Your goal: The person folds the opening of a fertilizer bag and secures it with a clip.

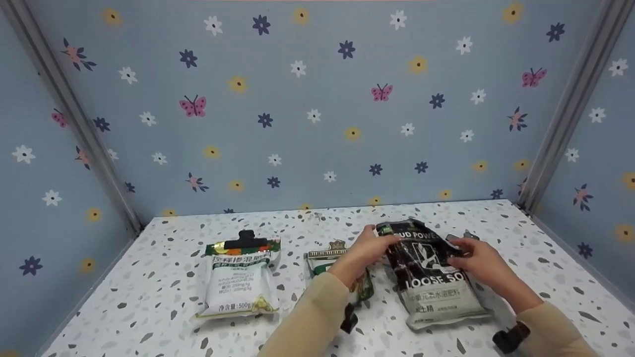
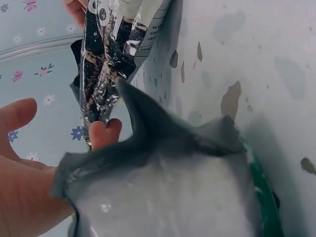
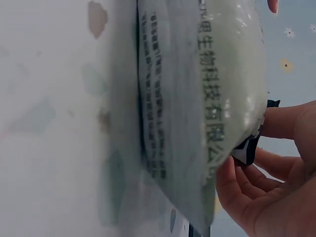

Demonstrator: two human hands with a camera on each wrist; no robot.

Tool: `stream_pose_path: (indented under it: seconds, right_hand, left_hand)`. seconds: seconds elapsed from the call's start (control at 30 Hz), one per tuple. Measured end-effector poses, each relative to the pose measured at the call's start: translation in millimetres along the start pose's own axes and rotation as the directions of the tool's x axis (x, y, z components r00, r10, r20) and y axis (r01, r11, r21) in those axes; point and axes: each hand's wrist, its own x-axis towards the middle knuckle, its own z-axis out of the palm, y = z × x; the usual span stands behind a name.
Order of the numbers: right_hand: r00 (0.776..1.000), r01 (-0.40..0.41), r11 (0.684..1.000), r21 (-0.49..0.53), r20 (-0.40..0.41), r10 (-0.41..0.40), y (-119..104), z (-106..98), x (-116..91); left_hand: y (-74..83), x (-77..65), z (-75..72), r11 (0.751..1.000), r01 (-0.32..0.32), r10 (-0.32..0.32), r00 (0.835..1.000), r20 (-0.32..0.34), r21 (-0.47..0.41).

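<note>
A black and pale grey fertilizer bag, printed "LOOSE SO…", lies toward the right of the table, its black top raised and folded over at the right. My right hand pinches its dark upper right edge; the right wrist view shows a black corner between thumb and fingers. At the upper left edge, my left hand touches the bag with one digit, while another stands apart in the left wrist view. Beneath the left wrist is a green bag with a gold-coloured clip at its top, partly hidden.
On the left lies a white 500g fertilizer bag with a black clip across its top. A grey object shows partly behind the right hand. Flower-patterned walls enclose the speckled white table.
</note>
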Motion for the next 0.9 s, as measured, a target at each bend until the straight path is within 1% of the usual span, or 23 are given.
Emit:
stream_pose_path:
  seconds: [0.13, 0.3, 0.5, 0.63, 0.73, 0.83, 0.9]
  right_hand:
    - [1.000, 0.014, 1.000, 0.013, 0.022, -0.015, -1.8, -4.9, -2.1]
    - [0.998, 0.056, 0.998, -0.019, 0.040, -0.055, -2.4, -13.7, -4.1]
    - [0.995, 0.101, 0.995, 0.004, 0.010, -0.101, -1.9, -17.5, -3.1]
    - [0.994, 0.113, 0.994, -0.002, -0.014, -0.113, -2.2, -20.7, -4.8]
    - [0.994, 0.108, 0.994, -0.003, -0.010, -0.108, -3.5, -24.9, -6.4]
    - [0.993, 0.115, 0.993, 0.003, 0.005, -0.115, -5.1, -29.1, -6.6]
    - [0.991, 0.134, 0.991, -0.002, 0.014, -0.134, -5.5, -31.5, -6.1]
  left_hand:
    - [-1.3, 0.8, -0.7, 0.999, -0.019, 0.018, 0.999, -0.027, -0.028]
    - [-3.1, 3.2, -1.3, 0.997, -0.051, 0.048, 0.998, -0.046, -0.062]
    - [-1.7, 4.2, -1.5, 0.994, -0.088, 0.083, 0.995, -0.062, -0.068]
    - [0.6, 3.0, -1.8, 0.991, -0.121, 0.117, 0.990, -0.076, -0.056]
    - [3.0, 2.2, -1.6, 0.985, -0.173, 0.169, 0.981, -0.099, -0.028]
    - [3.6, 2.4, -0.4, 0.973, -0.229, 0.228, 0.965, -0.132, 0.005]
    - [3.3, 2.7, 0.3, 0.967, -0.254, 0.255, 0.955, -0.155, 0.026]
